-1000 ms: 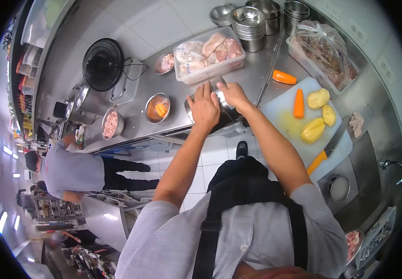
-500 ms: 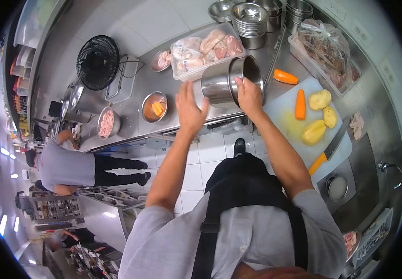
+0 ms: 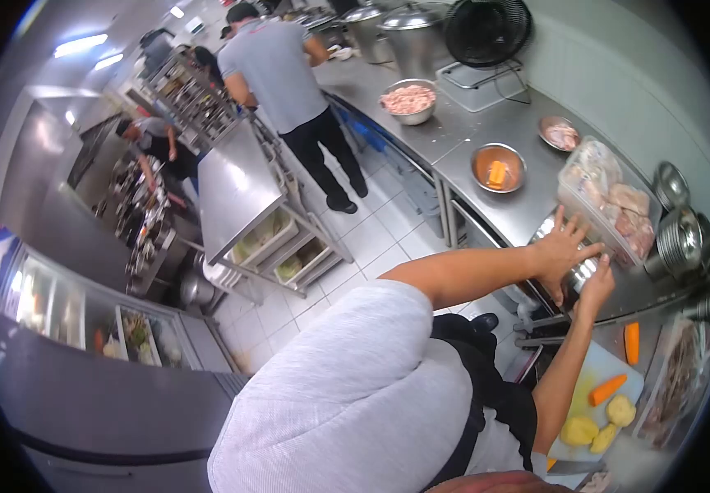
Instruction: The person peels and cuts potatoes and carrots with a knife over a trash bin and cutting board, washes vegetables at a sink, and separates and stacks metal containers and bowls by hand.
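Observation:
My left hand (image 3: 561,251) lies with spread fingers against the side of a steel pot (image 3: 577,278). The fingers of my right hand (image 3: 597,287) are closed on the pot's rim. Much of the pot is hidden by the hands. Just beyond it stands a clear container (image 3: 588,212) of raw poultry. To the left, a steel bowl (image 3: 499,148) holds orange pieces. Nearer me, a cutting board (image 3: 592,367) bears a carrot (image 3: 608,390) and peeled potatoes (image 3: 579,430); another carrot (image 3: 632,343) lies beyond the board.
A bowl of meat (image 3: 411,119) and a fan (image 3: 486,31) stand farther along the counter. Stacked steel bowls (image 3: 684,238) are at the right. A person (image 3: 277,74) stands at the counter; another (image 3: 158,140) is farther left. A steel table (image 3: 240,185) stands left.
The view has swung left, bringing the fridge and aisle into sight. My left hand, apart from the pot half a second ago, is now against it. The right hand keeps hold of the pot.

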A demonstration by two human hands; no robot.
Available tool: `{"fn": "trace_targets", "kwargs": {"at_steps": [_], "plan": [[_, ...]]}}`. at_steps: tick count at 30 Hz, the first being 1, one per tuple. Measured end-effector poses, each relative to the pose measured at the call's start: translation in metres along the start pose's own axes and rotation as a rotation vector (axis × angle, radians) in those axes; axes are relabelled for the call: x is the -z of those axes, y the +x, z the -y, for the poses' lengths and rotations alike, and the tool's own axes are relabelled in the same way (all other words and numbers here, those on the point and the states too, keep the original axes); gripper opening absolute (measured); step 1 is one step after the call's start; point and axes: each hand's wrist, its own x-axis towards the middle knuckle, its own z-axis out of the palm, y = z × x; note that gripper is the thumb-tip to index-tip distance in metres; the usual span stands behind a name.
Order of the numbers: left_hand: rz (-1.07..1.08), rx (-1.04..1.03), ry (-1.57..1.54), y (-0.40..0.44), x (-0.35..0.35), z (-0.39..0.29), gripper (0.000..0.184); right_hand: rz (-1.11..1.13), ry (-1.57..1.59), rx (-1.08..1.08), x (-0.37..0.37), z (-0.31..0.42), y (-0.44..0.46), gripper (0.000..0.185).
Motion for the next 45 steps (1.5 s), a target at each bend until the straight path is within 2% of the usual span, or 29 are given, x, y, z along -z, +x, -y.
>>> {"fn": "trace_targets", "kwargs": {"at_steps": [4,8,14,17,20,24,25,27,30,33,36,40,43,45], "plan": [[-0.014,-0.03,-0.013,0.006,-0.007,0.011,0.132,-0.04,-0.109,0.117,-0.002,0.016,-0.009,0.059],[-0.002,-0.02,-0.008,0.011,-0.011,0.017,0.129,-0.077,-0.384,0.201,0.001,0.0,0.004,0.063],[0.05,-0.006,0.007,0.021,-0.011,0.023,0.131,-0.107,-0.387,0.24,-0.006,0.008,-0.009,0.065],[0.06,0.03,0.006,0.027,-0.006,0.022,0.131,-0.128,-0.517,0.24,-0.002,-0.025,0.023,0.065],[0.034,0.108,0.049,0.037,-0.016,0.016,0.137,-0.032,-0.461,0.272,0.003,-0.01,0.052,0.065],[0.153,0.191,-0.023,0.04,-0.007,0.03,0.145,0.075,-0.473,0.299,-0.004,-0.006,0.073,0.063],[0.162,0.193,-0.041,0.04,0.0,0.042,0.147,0.142,-0.644,0.302,-0.006,-0.007,0.062,0.061],[0.213,0.22,-0.065,0.041,0.005,0.053,0.149,0.135,-0.524,0.417,-0.009,-0.002,0.017,0.06],[0.294,0.252,-0.106,0.055,-0.002,0.052,0.153,-0.008,-0.435,0.404,-0.01,-0.02,0.009,0.059],[0.035,0.128,-0.015,0.032,-0.002,0.028,0.152,-0.022,-0.515,0.34,-0.008,-0.021,0.027,0.058],[-0.111,0.062,0.061,0.021,-0.032,0.017,0.15,-0.009,-0.363,0.346,-0.02,0.012,0.025,0.053],[0.053,0.124,-0.06,0.036,-0.014,0.046,0.14,0.04,-0.493,0.52,-0.006,-0.019,0.002,0.047],[0.205,0.103,-0.071,0.048,-0.01,0.039,0.141,0.006,-0.543,0.346,0.006,-0.017,-0.012,0.047],[0.084,0.107,-0.011,0.041,-0.016,0.024,0.14,-0.095,-0.499,0.43,0.007,-0.031,-0.002,0.05]]}}
